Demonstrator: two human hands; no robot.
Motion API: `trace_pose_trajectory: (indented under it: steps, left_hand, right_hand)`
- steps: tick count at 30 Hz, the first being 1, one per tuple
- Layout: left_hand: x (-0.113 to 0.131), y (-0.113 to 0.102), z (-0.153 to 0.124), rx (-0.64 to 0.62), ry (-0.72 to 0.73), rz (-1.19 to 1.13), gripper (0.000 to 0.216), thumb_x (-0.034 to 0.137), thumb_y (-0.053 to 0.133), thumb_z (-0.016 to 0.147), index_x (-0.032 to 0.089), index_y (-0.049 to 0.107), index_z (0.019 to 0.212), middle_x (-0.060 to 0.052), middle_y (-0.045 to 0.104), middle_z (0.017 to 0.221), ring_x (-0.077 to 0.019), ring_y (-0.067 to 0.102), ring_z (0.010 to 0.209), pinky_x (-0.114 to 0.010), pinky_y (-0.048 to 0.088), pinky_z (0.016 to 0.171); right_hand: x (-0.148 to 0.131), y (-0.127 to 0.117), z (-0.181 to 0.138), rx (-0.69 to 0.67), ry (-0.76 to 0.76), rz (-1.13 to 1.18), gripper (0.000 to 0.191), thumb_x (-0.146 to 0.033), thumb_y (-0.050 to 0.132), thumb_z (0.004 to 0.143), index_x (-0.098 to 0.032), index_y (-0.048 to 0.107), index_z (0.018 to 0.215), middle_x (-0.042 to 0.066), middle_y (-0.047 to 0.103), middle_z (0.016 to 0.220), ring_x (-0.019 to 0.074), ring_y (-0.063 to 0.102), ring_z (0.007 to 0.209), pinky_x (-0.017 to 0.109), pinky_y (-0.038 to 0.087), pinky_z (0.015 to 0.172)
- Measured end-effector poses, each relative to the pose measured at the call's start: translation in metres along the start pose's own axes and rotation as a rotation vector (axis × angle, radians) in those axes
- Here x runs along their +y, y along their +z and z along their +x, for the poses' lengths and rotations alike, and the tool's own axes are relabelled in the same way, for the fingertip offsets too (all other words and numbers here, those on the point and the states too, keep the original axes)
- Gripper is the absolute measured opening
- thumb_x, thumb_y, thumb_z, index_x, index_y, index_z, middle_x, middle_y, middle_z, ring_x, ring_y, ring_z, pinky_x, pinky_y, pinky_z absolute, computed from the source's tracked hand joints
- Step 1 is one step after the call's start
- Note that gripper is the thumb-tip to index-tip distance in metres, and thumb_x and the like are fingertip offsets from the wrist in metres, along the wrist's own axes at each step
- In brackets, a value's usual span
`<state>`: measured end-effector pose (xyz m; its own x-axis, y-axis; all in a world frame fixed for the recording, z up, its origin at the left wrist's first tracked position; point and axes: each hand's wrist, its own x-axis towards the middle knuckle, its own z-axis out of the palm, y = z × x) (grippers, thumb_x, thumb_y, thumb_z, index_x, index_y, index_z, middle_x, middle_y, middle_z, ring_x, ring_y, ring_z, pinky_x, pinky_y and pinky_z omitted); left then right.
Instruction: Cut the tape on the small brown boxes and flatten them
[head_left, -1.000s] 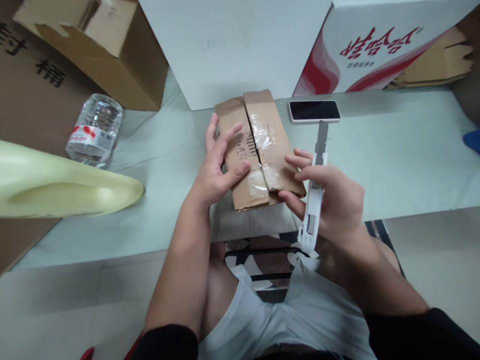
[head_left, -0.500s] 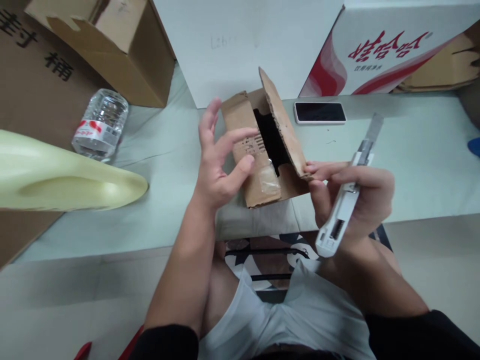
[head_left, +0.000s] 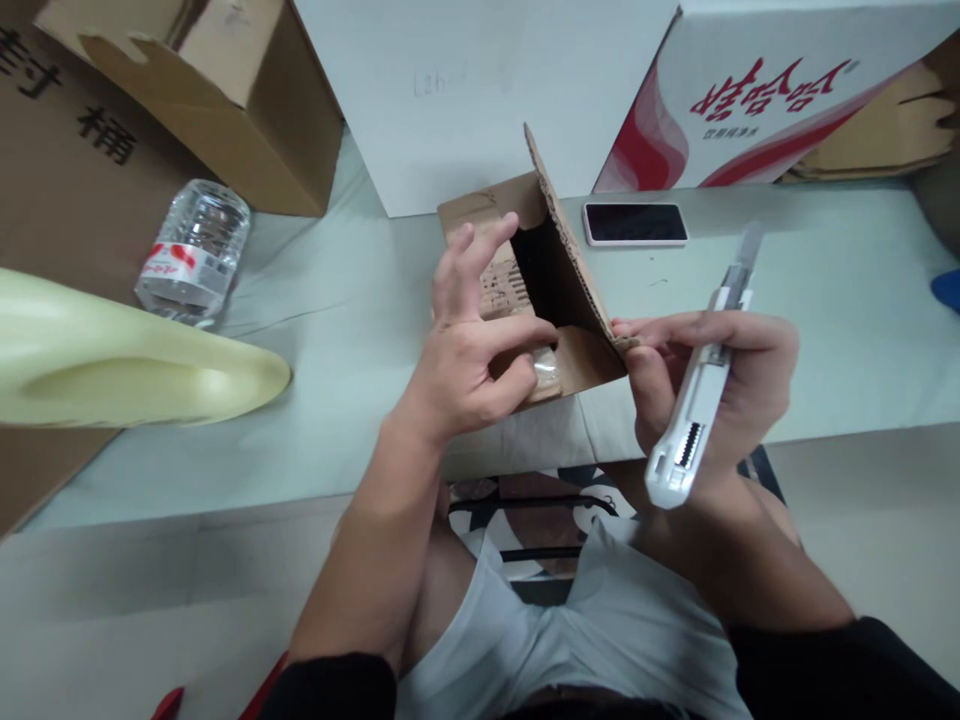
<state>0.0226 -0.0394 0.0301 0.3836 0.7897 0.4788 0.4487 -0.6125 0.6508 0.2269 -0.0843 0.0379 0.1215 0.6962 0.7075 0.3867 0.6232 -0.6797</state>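
Note:
A small brown cardboard box [head_left: 592, 362] stands at the table's front edge with its top flaps parted and a dark interior showing. My left hand [head_left: 457, 365] is at the left flap, index finger hooked over its inner edge and thumb on the clear tape; the other fingers are raised. The right flap [head_left: 564, 240] tilts upward, its near corner pinched between the thumb and index finger of my right hand [head_left: 742, 385]. That same hand also grips a white utility knife [head_left: 694, 415], blade extended and pointing away from me. The box's contents cannot be seen.
Behind the box stand a large white carton [head_left: 480, 110] and a red-and-white carton [head_left: 645, 150]. A phone [head_left: 635, 224] lies on the table before them. To the left are a water bottle [head_left: 196, 250], a brown box [head_left: 277, 120] and a pale yellow curved object [head_left: 150, 360].
My left hand has moved right and closed onto the left flap, its index finger now over the edge. The gap between the flaps is wider, and the right flap stands more upright.

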Motion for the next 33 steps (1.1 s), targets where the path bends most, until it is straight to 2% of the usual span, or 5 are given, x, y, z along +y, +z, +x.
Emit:
trace_pose_trajectory:
  steps: [10, 17, 21, 25, 33]
  left_hand:
    - [-0.006, 0.003, -0.001, 0.032, 0.119, 0.038, 0.025, 0.050, 0.065, 0.085, 0.029, 0.074, 0.093, 0.015, 0.021, 0.174, -0.0451, 0.016, 0.162, -0.067, 0.001, 0.137]
    - [0.015, -0.005, 0.003, 0.054, 0.019, -0.014, 0.041, 0.064, 0.054, 0.095, 0.032, 0.079, 0.098, 0.020, 0.012, 0.175, -0.0445, 0.008, 0.165, -0.072, 0.011, 0.136]
    - [0.018, -0.006, 0.003, 0.045, -0.024, -0.055, 0.040, 0.066, 0.059, 0.093, 0.033, 0.080, 0.105, 0.015, 0.020, 0.175, -0.0442, 0.009, 0.165, -0.074, 0.010, 0.136]
    - [0.015, -0.005, 0.000, 0.079, -0.122, -0.091, 0.034, 0.062, 0.062, 0.094, 0.038, 0.077, 0.115, 0.013, 0.031, 0.172, -0.0371, 0.020, 0.164, -0.069, 0.022, 0.136]
    - [0.013, -0.003, 0.000, 0.074, -0.201, -0.110, 0.038, 0.064, 0.062, 0.094, 0.031, 0.079, 0.104, 0.005, 0.041, 0.168, -0.0355, 0.028, 0.162, -0.063, 0.031, 0.134]
  right_hand:
    - [0.007, 0.000, -0.002, -0.051, -0.065, 0.129, 0.027, -0.014, 0.074, 0.087, -0.027, 0.060, 0.106, -0.003, 0.070, 0.086, 0.0188, 0.076, 0.084, 0.040, 0.066, 0.083]
    - [0.008, 0.000, -0.002, -0.118, -0.102, 0.155, 0.028, -0.014, 0.075, 0.086, -0.028, 0.059, 0.104, -0.003, 0.072, 0.084, 0.0190, 0.076, 0.084, 0.040, 0.066, 0.082]
    - [0.010, -0.001, -0.003, -0.199, -0.139, 0.105, 0.019, -0.020, 0.070, 0.090, -0.030, 0.058, 0.099, -0.003, 0.072, 0.081, 0.0201, 0.075, 0.082, 0.044, 0.067, 0.083]
    - [0.012, -0.002, -0.003, -0.250, -0.140, 0.142, 0.018, -0.019, 0.069, 0.090, -0.031, 0.059, 0.100, -0.002, 0.075, 0.085, 0.0220, 0.076, 0.087, 0.047, 0.067, 0.085]
    - [0.013, 0.000, -0.007, -0.259, -0.092, 0.251, 0.029, -0.008, 0.068, 0.088, -0.029, 0.060, 0.106, 0.000, 0.077, 0.091, 0.0213, 0.076, 0.097, 0.042, 0.066, 0.087]
